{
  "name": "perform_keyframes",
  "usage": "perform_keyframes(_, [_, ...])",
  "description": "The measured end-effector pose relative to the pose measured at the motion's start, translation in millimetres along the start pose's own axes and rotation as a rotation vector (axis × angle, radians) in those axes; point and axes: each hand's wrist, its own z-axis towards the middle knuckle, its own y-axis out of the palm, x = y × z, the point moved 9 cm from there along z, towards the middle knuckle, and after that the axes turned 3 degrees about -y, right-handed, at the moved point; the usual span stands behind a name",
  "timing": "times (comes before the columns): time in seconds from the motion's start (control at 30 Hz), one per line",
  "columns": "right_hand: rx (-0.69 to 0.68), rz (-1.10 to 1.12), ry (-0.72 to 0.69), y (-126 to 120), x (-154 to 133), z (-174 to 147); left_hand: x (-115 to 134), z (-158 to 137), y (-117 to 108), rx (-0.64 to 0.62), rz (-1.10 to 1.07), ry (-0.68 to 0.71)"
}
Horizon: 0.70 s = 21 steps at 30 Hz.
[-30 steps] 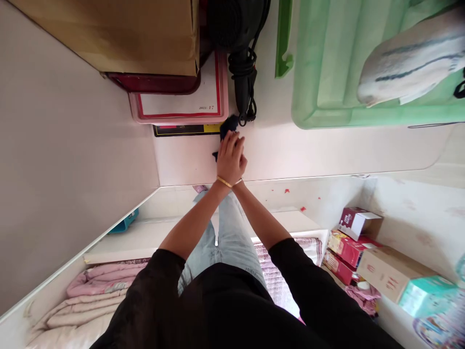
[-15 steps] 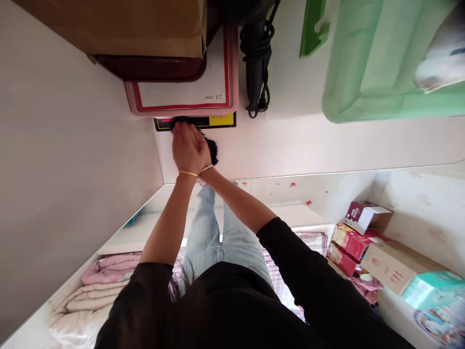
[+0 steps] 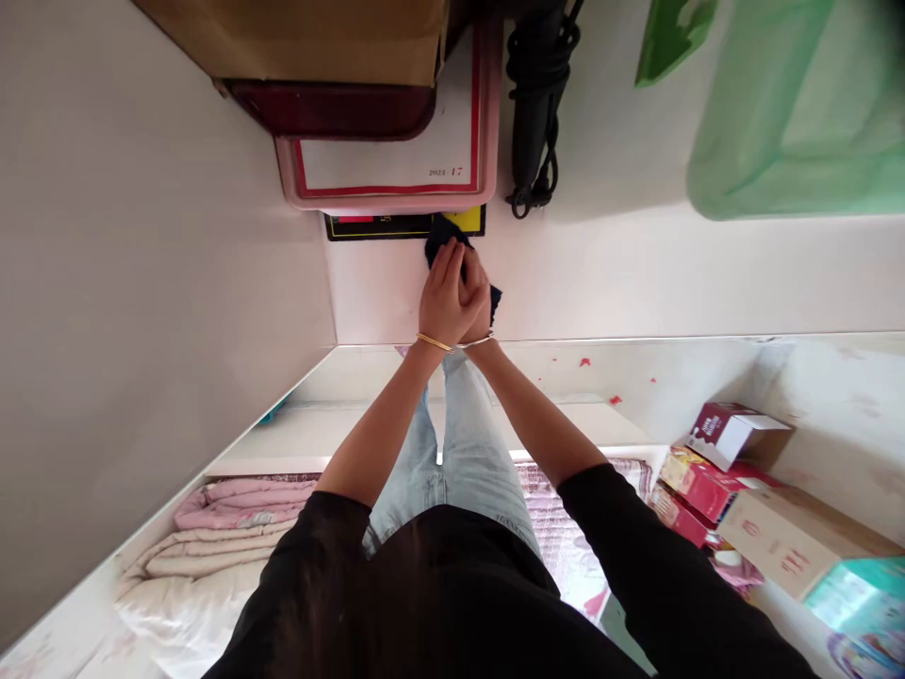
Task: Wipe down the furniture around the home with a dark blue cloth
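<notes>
A dark cloth [image 3: 439, 233] lies bunched on the pale surface [image 3: 600, 283], with a corner showing past the right side of my hands. My left hand [image 3: 444, 300], with a gold bracelet at its wrist, overlaps my right one, its fingers pressed together on the cloth. Partly covered, my right hand [image 3: 482, 304] with a silver bracelet presses the cloth too, and some of its fingers are hidden. The cloth's far end covers part of a black and yellow flat item [image 3: 396, 227], which sticks out from under a pink tray [image 3: 396, 203].
A cardboard box [image 3: 339, 42] sits above a dark red tray [image 3: 339, 113]. To the right are a black corded appliance [image 3: 535, 123], a green plastic piece [image 3: 671, 42] and a pale green bin [image 3: 728, 170]. A wall [image 3: 176, 236] bounds the left side. Bedding [image 3: 233, 547] and boxes [image 3: 778, 547] lie below.
Both hands and the cloth have slid right along the front of the pink tray, from the left part of the black and yellow item to its yellow end. The view has shifted slightly.
</notes>
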Motion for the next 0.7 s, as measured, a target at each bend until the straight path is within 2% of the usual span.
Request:
perform_keyframes(0.07, [0.005, 0.017, 0.003, 8.6, 0.1, -1.2, -11.4, -3.4, -15.9, 0.122, -0.115, -0.048])
perform_keyframes(0.17, [0.033, 0.044, -0.002, 14.5, 3.9, 3.4, -56.3, -13.6, -56.7, 0.346, -0.268, -0.218])
perform_keyframes(0.27, [0.063, 0.043, 0.029, 16.5, 8.0, 18.4, -89.5, -24.0, -84.3, 0.408, -0.337, -0.321])
perform_keyframes(0.33, [0.177, 0.006, 0.191, 12.0, 14.5, 29.1, -95.3, -30.9, -97.3, 0.422, -0.332, -0.318])
perform_keyframes(0.4, [0.369, -0.036, 0.452, 5.8, 18.2, 31.4, -93.2, -39.1, -107.9, 0.447, -0.309, -0.289])
perform_keyframes(0.47, [0.457, -0.055, 0.626, 13.0, 6.3, 34.2, -89.4, -47.5, -115.4, 0.467, -0.295, -0.258])
perform_keyframes(0.53, [0.322, -0.026, 0.587, 37.6, -19.2, 52.9, -87.9, -55.7, -123.9, 0.513, -0.28, -0.231])
perform_keyframes(0.63, [0.054, 0.08, 0.41, 73.1, -53.6, 77.5, -91.2, -67.2, -140.2, 0.635, -0.248, -0.227])
perform_keyframes(0.7, [0.037, 0.138, 0.411, 73.5, -52.3, 79.5, -92.0, -69.1, -144.0, 0.636, -0.254, -0.228])
